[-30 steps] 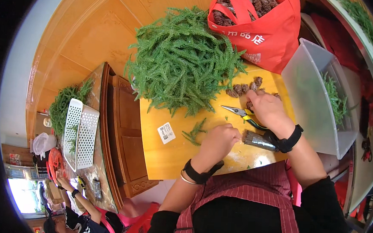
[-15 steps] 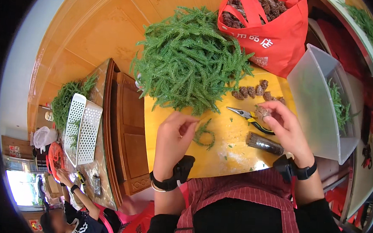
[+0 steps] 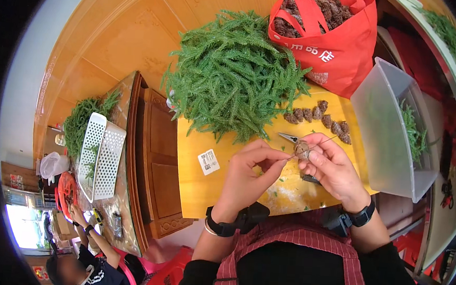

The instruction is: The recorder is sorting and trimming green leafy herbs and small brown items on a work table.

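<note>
My right hand [image 3: 338, 170] pinches a brown pine cone [image 3: 302, 149] in its fingertips, just above the yellow table. A thin wire [image 3: 317, 143] crosses the cone and sticks out past the right fingers. My left hand [image 3: 257, 175] is closed in a pinch on the wire's other end, beside the cone. Under the hands lie pliers [image 3: 288, 137]; their jaws show and their handles are mostly hidden. The dark end of a bundle [image 3: 310, 179] peeks out below the right hand. Several loose pine cones [image 3: 317, 113] lie in a bent row beyond it.
Green artificial sprigs [image 3: 237, 75] form a big heap at the back. Beside it stands a red bag [image 3: 332, 60] full of cones; a clear plastic bin [image 3: 395, 137] is at the right. A white label [image 3: 208, 162] lies on the yellow table [image 3: 193, 192]. Leftward, another person [image 3: 101, 255] works.
My left hand has moved right to meet the cone, and my right hand has shifted left. A wire now runs between them. The white label has come into view; the curled green sprig is out of sight.
</note>
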`<move>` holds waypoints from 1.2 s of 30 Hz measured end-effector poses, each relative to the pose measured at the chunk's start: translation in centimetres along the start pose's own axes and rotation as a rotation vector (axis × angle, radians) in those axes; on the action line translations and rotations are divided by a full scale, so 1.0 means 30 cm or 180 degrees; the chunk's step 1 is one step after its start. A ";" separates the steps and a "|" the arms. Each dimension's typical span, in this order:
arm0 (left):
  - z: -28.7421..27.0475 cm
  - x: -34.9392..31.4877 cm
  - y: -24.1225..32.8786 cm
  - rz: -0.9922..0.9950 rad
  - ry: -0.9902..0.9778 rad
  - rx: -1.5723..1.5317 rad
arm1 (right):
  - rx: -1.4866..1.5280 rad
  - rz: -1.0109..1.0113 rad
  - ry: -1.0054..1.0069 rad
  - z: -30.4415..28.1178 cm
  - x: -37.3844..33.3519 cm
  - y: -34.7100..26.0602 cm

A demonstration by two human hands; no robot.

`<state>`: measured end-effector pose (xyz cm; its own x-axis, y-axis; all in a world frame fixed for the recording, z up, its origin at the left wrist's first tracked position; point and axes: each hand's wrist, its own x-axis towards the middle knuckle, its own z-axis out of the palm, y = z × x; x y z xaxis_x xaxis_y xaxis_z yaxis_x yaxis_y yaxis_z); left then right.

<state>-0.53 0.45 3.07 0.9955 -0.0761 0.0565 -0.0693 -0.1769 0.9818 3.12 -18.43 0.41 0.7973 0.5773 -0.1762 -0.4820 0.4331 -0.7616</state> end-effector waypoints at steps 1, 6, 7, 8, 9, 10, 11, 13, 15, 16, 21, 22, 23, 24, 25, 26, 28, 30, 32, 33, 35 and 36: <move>0.000 0.001 -0.002 0.0004 -0.0002 -0.0004 | -0.0004 -0.0002 0.0003 0.000 0.000 0.001; 0.001 0.003 0.004 0.0246 0.0065 0.0153 | -0.0107 0.0033 -0.0037 0.003 -0.004 0.001; 0.001 0.003 0.005 0.0247 0.0063 0.0152 | -0.0107 0.0031 -0.0036 0.002 -0.004 0.003; 0.001 0.003 0.007 0.0265 0.0100 0.0233 | -0.0115 0.0011 -0.0068 -0.001 -0.002 0.007; 0.002 0.003 0.010 0.0282 0.0138 0.0314 | -0.0123 -0.0008 -0.0101 -0.004 -0.001 0.010; 0.002 0.003 0.014 0.0283 0.0139 0.0315 | -0.0122 -0.0009 -0.0102 -0.006 0.001 0.013; 0.002 0.002 0.020 0.0307 0.0203 0.0418 | -0.0174 -0.0007 -0.0114 -0.008 0.003 0.016; 0.005 0.005 0.030 0.0338 0.0251 0.0518 | -0.0226 -0.0018 -0.0112 -0.015 0.002 0.018; 0.003 0.008 0.033 0.0532 0.0378 0.0857 | -0.0410 -0.0147 -0.0190 -0.020 0.002 0.022; 0.003 0.009 0.032 0.0530 0.0376 0.0861 | -0.0406 -0.0148 -0.0191 -0.015 0.003 0.024; 0.004 0.008 0.029 0.0563 0.0480 0.0976 | -0.0306 -0.0331 -0.0088 0.011 0.003 0.025; 0.005 0.008 0.029 0.0561 0.0480 0.0979 | -0.0303 -0.0330 -0.0090 0.012 0.004 0.026; 0.007 0.008 0.030 0.0587 0.0446 0.0991 | -0.0180 -0.0280 -0.0008 0.012 0.006 0.026; 0.009 0.010 0.029 0.0615 0.0404 0.0999 | -0.0059 -0.0232 0.0083 0.012 0.007 0.025; 0.010 0.012 0.027 0.0615 0.0396 0.0997 | -0.0057 -0.0235 0.0090 0.012 0.009 0.026; 0.010 0.014 0.024 0.0672 0.0325 0.1070 | -0.0149 -0.0278 0.0176 0.012 0.012 0.026; 0.013 0.015 0.015 0.0740 0.0249 0.1152 | -0.0236 -0.0334 0.0259 0.013 0.013 0.027; 0.021 0.016 -0.004 0.0371 0.0299 0.0546 | -0.0173 -0.0396 0.0384 0.012 0.014 0.033; 0.040 0.014 -0.021 0.0373 0.0322 0.0175 | -0.0020 -0.0472 0.0405 0.016 0.025 0.053; 0.051 0.016 -0.030 0.0356 0.0339 -0.0210 | 0.0132 -0.0530 0.0442 0.023 0.027 0.060; 0.070 0.029 -0.064 0.0596 0.0386 -0.0295 | 0.0202 -0.0605 0.0410 0.039 0.030 0.064; 0.080 0.036 -0.076 0.0825 0.0439 -0.0391 | 0.0266 -0.0667 0.0383 0.043 0.027 0.061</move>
<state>0.54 -1.59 0.47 0.9457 0.0321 0.3234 -0.3217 -0.0486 0.9456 2.43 -16.27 -0.33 0.9180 0.3845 -0.0968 -0.3260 0.5932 -0.7361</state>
